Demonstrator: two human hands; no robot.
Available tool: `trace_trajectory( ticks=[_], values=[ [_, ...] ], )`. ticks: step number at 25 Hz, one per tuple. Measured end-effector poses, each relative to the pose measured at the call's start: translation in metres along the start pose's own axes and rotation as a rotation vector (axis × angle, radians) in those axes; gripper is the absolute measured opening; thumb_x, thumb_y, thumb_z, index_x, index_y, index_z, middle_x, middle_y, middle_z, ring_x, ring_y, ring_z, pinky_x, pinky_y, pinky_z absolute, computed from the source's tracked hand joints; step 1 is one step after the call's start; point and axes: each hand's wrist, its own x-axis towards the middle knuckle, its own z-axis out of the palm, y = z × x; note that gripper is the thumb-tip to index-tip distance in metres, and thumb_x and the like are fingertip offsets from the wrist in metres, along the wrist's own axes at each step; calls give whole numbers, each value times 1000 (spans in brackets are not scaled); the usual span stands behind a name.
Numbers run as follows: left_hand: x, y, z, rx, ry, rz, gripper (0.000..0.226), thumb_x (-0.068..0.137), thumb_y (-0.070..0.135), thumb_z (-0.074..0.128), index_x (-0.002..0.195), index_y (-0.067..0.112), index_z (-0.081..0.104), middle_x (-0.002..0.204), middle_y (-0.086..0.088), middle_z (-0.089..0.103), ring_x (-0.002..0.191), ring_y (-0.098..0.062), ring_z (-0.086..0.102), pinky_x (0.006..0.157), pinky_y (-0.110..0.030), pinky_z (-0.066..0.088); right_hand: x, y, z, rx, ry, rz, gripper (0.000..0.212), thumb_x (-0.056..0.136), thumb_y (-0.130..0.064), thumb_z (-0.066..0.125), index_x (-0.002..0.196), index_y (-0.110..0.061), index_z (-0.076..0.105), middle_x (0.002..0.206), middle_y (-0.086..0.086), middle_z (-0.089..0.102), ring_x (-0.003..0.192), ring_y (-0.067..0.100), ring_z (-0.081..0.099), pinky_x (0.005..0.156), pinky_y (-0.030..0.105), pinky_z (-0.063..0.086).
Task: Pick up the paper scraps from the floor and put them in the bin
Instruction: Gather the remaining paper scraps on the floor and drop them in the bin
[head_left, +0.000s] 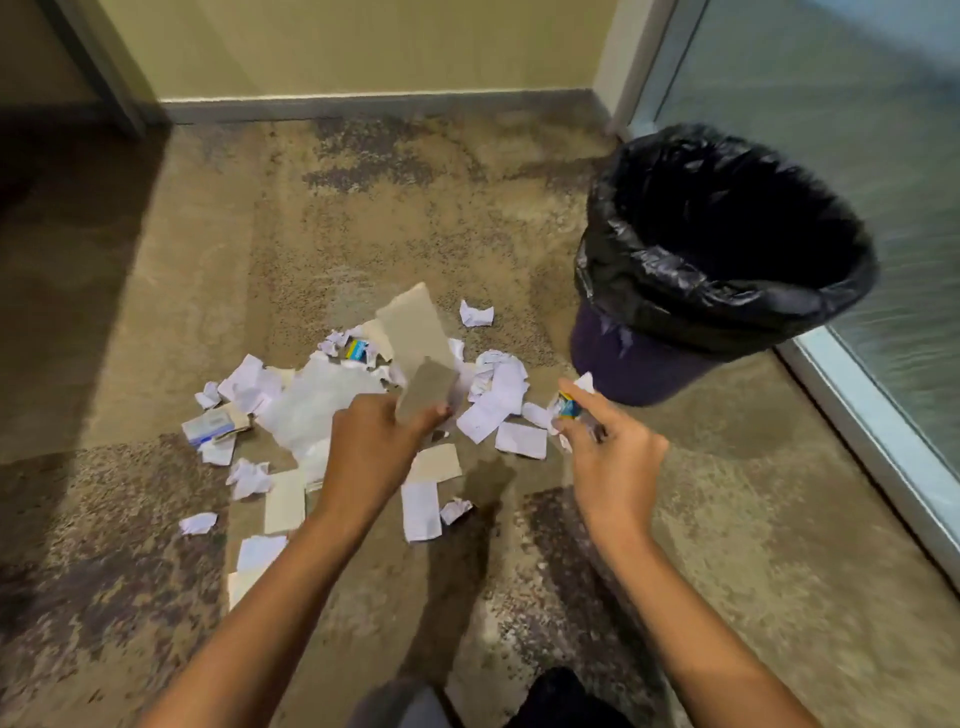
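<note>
Left hand (371, 441) pinching tall grey card (423, 353), right hand (605, 441) clutching small printed scraps (566, 408), above paper scraps (498, 410) littering floor (363, 234) beside lined bin (727, 260); loose grips likely to shed pieces before bin.

Dim, warm indoor light; deep shadow covers the floor's (363, 234) far left corner. Both arms cast dark shadows. Motion blur softens everything, and wide-angle distortion bends the edges
</note>
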Motion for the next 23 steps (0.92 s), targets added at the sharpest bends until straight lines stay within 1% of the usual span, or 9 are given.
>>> trace_trajectory(
  ticks=[2,4,6,8,11,14,17,20,23],
  values=[
    [19,58,21,-54,-46,134,30,82,35,71,81,5,73,69,-4,69,60,-13,65,45,-16,42,32,-17,-21,59,189,-128,40,76,5,69,108,-18,73,72,-1,63,57,-9,50,64,3,39],
    [37,115,40,-157,-64,254,32,82,33,72,92,3,72,81,-8,73,66,-15,70,54,-23,53,66,-31,-43,65,335,-263,40,76,8,67,109,-15,72,96,7,74,76,8,67,75,15,49],
    [57,164,55,-190,-62,378,27,83,28,70,92,2,71,80,-7,72,64,-6,70,52,-18,52,98,-39,-60,47,403,-369,41,77,10,64,112,-10,70,111,11,71,98,20,69,87,23,50],
    [78,203,71,-77,-33,458,30,83,27,68,93,-1,69,80,-11,72,72,-12,71,57,-22,53,132,-40,-75,9,425,-409,41,78,11,62,115,-8,69,112,11,70,100,20,68,92,18,47],
    [103,232,100,-21,-48,466,30,83,21,66,98,-5,62,91,-21,70,76,-30,70,62,-37,59,181,-33,-88,-90,402,-289,40,80,6,62,117,-9,67,103,11,71,93,24,66,85,13,40],
    [114,248,131,57,-98,464,22,80,23,70,80,2,61,85,-21,70,75,-35,70,66,-42,60,219,-18,-93,-230,291,-98,42,85,0,60,124,-15,62,113,14,67,107,29,60,94,31,42],
    [119,251,144,53,-122,386,37,75,38,75,89,3,70,84,-18,70,75,-34,70,68,-40,60,235,-8,-95,-338,162,-13,43,88,-2,56,128,-19,56,125,14,57,116,32,53,95,37,42],
    [113,238,142,-51,-64,451,23,83,29,70,88,7,73,80,-13,71,71,-27,70,67,-38,60,236,-2,-96,-357,119,22,36,92,-10,56,127,-20,57,136,8,46,120,26,49,94,31,38],
    [104,216,127,-152,4,518,15,88,21,63,86,10,73,76,-5,71,74,-19,70,71,-37,60,229,2,-95,-324,144,-38,27,93,-10,55,118,-19,63,130,6,48,111,21,54,81,14,32]
  ],
)
